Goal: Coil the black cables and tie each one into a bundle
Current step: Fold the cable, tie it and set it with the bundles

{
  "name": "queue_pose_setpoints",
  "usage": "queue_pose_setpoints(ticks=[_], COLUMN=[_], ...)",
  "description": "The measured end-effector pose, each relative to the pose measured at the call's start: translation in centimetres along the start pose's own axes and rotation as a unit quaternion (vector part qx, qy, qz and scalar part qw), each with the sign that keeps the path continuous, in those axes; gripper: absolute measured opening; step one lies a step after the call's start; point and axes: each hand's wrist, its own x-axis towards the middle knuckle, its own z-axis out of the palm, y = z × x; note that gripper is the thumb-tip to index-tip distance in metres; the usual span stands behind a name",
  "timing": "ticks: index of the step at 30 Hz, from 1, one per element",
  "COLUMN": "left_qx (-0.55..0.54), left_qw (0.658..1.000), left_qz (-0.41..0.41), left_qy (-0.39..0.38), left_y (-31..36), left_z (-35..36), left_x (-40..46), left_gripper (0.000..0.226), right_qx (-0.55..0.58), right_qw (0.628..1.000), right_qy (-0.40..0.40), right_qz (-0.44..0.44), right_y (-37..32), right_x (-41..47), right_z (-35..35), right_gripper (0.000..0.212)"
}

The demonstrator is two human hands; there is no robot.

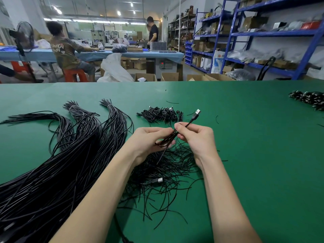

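Green worktop (245,137) is carrying loose cables (52,172) along its left edge. Left hand (149,139) and right hand (196,137) are gripping a coiled cable (168,137), fingers curled round it.

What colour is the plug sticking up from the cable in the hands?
The plug is black with a silver metal tip, clearest in the head view.

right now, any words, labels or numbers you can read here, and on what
Print on the back of the seated person's brown shirt: too blurred to read.
Red display on the grey machine: too small to read.
Boxes on the blue shelves: no legible labels.
Cables and green table: no text.
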Motion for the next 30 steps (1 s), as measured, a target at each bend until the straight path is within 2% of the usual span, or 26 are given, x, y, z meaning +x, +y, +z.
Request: queue_pose_setpoints(ticks=[3, 7, 15, 18, 20, 21, 22, 24, 25, 27, 30], left_qx=[-0.039, -0.06, -0.019, -0.055, -0.1, -0.118, -0.129, -0.143, -0.147, -0.148, -0.147], left_qw=[0.999, 0.998, 0.996, 0.991, 0.985, 0.982, 0.979, 0.975, 0.973, 0.973, 0.973], left_qz=[-0.029, -0.028, 0.034, 0.034, 0.019, 0.013, 0.011, 0.019, 0.026, 0.035, 0.037], left_qy=[0.01, 0.018, 0.083, 0.119, 0.137, 0.147, 0.156, 0.17, 0.174, 0.174, 0.172], left_y=[-0.1, -0.4, -1.1, -1.4, -1.6, -1.6, -1.6, -1.4, -1.3, -1.1, -1.2], left_z=[0.0, 0.3, 0.8, 0.6, 0.2, -0.1, -0.4, -0.7, -0.9, -1.1, -1.4], left_x=[-0.1, -0.1, 0.4, 0.7, 0.9, 1.0, 1.1, 1.2, 1.3, 1.4, 1.4], left_gripper=[0.037, 0.042, 0.02, 0.011, 0.012, 0.013, 0.012, 0.009, 0.011, 0.014, 0.013], right_qx=[0.031, 0.08, 0.099, 0.123, 0.119, 0.057, -0.058, -0.295, -0.371, -0.44, -0.49], right_qw=[0.999, 0.995, 0.993, 0.99, 0.986, 0.99, 0.991, 0.948, 0.919, 0.882, 0.859], right_qy=[-0.008, 0.005, 0.003, -0.039, -0.07, -0.081, -0.087, -0.11, -0.134, -0.168, -0.15], right_qz=[0.022, 0.064, 0.068, 0.065, 0.089, 0.096, 0.088, 0.039, 0.023, 0.022, 0.003], right_y=[-0.1, 0.0, 0.5, 0.5, 0.6, 0.8, 1.1, 1.6, 1.8, 2.3, 2.2], right_x=[0.0, 0.0, 0.1, 0.2, 0.2, 0.1, 0.1, -0.4, -0.7, -1.2, -1.5], right_z=[0.2, 0.5, 0.6, 0.7, 0.4, 0.2, -0.1, -0.3, -0.2, 0.4, 1.3], right_gripper=[0.013, 0.011, 0.005, 0.003, 0.015, 0.023, 0.03, 0.036, 0.036, 0.03, 0.008])
